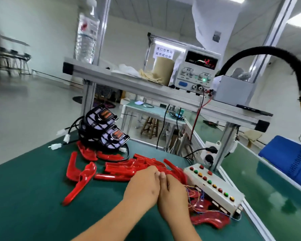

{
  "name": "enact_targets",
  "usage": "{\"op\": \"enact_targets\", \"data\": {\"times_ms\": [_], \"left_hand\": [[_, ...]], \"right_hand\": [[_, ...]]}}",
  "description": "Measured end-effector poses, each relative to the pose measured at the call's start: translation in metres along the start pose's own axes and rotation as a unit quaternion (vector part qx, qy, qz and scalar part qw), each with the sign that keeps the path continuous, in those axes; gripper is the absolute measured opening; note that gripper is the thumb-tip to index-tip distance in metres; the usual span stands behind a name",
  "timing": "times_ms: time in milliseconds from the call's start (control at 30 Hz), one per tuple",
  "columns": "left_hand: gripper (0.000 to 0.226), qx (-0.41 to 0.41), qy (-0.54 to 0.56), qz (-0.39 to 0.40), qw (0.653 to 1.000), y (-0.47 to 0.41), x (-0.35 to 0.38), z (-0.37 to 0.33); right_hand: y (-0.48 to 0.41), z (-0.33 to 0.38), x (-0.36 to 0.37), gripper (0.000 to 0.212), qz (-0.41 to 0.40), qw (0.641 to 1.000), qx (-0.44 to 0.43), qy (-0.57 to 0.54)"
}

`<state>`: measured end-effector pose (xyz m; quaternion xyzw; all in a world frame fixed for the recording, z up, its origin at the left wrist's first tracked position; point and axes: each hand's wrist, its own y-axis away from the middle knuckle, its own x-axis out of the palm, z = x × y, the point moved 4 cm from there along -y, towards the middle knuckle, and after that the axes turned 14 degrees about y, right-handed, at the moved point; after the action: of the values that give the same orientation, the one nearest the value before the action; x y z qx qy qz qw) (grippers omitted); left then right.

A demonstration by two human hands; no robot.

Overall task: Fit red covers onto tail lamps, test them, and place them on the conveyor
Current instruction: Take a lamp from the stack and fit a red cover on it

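Several red covers (118,166) lie scattered across the green bench mat. Two black tail lamps (103,129) with wire leads and white plugs sit stacked at the back left of the mat. My left hand (143,186) and my right hand (172,190) lie side by side, knuckles up, over the near end of the red pile. Their fingers curl down into the covers; what they hold is hidden. The white test box (214,186) with coloured buttons sits just right of my right hand. The green conveyor (268,193) runs along the right.
An aluminium shelf (146,84) above the bench carries a power supply (198,70), a tape roll, a grey box and a water bottle (87,32). A black flexible hose (274,56) arches at the upper right. A blue crate (288,159) stands beyond the conveyor.
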<state>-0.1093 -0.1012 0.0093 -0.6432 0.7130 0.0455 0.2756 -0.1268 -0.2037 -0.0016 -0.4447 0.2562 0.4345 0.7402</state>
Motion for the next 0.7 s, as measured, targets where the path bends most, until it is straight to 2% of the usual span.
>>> {"op": "enact_targets", "data": {"times_ms": [133, 267, 367, 433, 700], "left_hand": [[0.027, -0.035, -0.023, -0.022, 0.999, -0.001, -0.023, 0.034], [0.025, -0.071, -0.035, -0.019, 0.997, -0.005, -0.037, 0.062], [0.026, -0.113, -0.052, -0.001, 0.992, -0.005, -0.036, 0.081], [0.026, -0.12, -0.063, 0.004, 0.991, -0.004, -0.033, 0.089], [0.027, -0.115, -0.06, 0.053, 0.99, -0.009, -0.031, 0.096]], "right_hand": [[-0.005, 0.022, 0.04, 0.037, 0.074, 0.997, -0.013, -0.014], [-0.006, 0.036, 0.073, 0.037, 0.131, 0.991, 0.015, -0.03], [-0.001, 0.034, 0.094, 0.038, 0.176, 0.984, 0.03, 0.028], [-0.001, 0.03, 0.102, 0.036, 0.183, 0.98, 0.032, 0.077], [-0.003, 0.031, 0.103, 0.034, 0.179, 0.974, 0.035, 0.133]]}}
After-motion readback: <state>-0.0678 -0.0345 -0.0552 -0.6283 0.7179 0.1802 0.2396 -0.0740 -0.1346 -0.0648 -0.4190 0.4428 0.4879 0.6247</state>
